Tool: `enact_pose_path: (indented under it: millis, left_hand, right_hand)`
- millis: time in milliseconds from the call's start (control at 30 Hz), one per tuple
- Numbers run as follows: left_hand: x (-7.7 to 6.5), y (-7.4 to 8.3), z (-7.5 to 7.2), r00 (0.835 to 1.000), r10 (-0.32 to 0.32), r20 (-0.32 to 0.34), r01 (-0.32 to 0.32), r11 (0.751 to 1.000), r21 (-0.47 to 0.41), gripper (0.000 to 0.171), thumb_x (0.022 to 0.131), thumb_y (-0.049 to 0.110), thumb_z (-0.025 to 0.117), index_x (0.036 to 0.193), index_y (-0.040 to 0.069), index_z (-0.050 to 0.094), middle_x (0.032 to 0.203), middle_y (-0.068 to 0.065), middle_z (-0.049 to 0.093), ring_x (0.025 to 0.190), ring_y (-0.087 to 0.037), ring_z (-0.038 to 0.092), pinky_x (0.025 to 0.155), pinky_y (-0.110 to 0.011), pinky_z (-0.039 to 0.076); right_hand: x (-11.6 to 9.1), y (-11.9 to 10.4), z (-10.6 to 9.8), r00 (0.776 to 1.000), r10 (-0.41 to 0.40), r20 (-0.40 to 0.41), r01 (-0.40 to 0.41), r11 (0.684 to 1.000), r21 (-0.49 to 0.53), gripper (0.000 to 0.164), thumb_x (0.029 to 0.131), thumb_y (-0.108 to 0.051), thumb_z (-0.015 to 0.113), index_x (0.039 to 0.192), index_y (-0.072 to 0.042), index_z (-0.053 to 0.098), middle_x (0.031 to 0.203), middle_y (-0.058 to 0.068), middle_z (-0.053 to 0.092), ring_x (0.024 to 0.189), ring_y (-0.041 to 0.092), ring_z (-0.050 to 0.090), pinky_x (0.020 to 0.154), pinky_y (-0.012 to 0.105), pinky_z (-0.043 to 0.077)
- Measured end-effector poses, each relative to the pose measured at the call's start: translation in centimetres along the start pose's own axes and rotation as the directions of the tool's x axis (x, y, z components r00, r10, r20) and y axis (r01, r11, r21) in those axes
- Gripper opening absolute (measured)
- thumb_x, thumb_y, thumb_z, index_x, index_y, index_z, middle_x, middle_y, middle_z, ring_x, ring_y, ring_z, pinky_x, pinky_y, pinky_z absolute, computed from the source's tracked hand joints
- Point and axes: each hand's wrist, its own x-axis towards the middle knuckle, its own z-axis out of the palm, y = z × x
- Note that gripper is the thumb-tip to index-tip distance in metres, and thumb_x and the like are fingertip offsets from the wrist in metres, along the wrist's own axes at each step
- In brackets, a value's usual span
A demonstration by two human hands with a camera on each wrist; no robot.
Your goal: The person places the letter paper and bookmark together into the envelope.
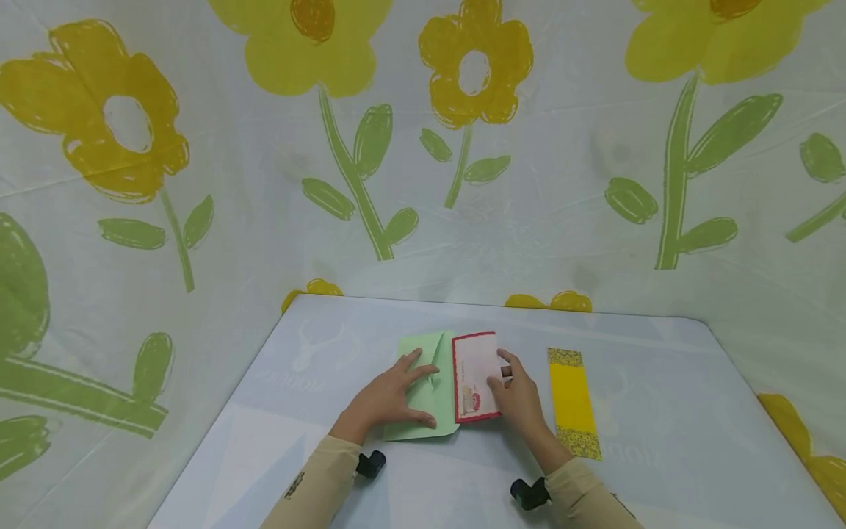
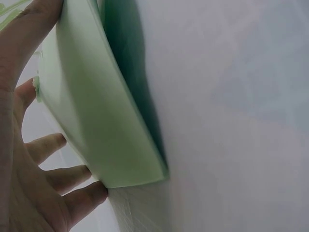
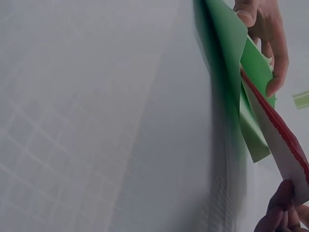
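My left hand (image 1: pixel 390 397) holds a light green paper envelope (image 1: pixel 443 422), with its thumb toward the near edge and its fingers spread across the top. In the left wrist view, the fingertips meet the edge of the envelope (image 2: pixel 96 96). A white card with a red border (image 1: pixel 477 360) stands partly in the envelope's right-hand opening. Between thumb and fingers, my right hand (image 1: pixel 518 393) pinches the card's right edge. In the right wrist view, the card (image 3: pixel 277 140) slants out of the bulging envelope (image 3: pixel 227 43); whatever part lies inside is hidden.
To the right of the hands lies a yellow strip with patterned ends (image 1: pixel 572 400). Everything sits on a pale table (image 1: pixel 661 382) whose back edge meets a flower-printed curtain (image 1: pixel 562 220). Small black devices (image 1: pixel 529 494) are worn at both wrists.
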Motion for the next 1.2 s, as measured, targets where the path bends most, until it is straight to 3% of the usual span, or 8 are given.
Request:
enact_pose_path:
  millis: [433, 1200]
  left_hand:
    - [0.1, -0.1, 0.2, 1.0, 0.011, -0.01, -0.011, 1.0, -0.002, 0.095, 0.064, 0.076, 0.081, 0.147, 0.042, 0.049, 0.168, -0.003, 0.021, 0.151, -0.04, 0.027, 0.105, -0.053, 0.047]
    - [0.0, -0.1, 0.2, 1.0, 0.019, -0.016, -0.019, 1.0, -0.016, 0.095, 0.063, 0.075, 0.082, 0.147, 0.042, 0.05, 0.168, -0.003, 0.022, 0.15, -0.04, 0.028, 0.106, -0.054, 0.046]
  right_hand:
    - [0.0, 0.2, 0.5, 0.999, -0.05, -0.015, 0.049, 0.998, -0.046, 0.064, 0.095, -0.016, 0.072, 0.152, -0.01, 0.043, 0.118, 0.014, 0.061, 0.083, 0.021, 0.054, 0.074, 0.029, 0.055]
    - [-0.1, 0.0, 1.6, 0.999, -0.052, -0.015, 0.051, 0.998, -0.044, 0.065, 0.093, -0.017, 0.075, 0.15, -0.008, 0.045, 0.112, 0.011, 0.061, 0.079, 0.019, 0.055, 0.072, 0.027, 0.055]
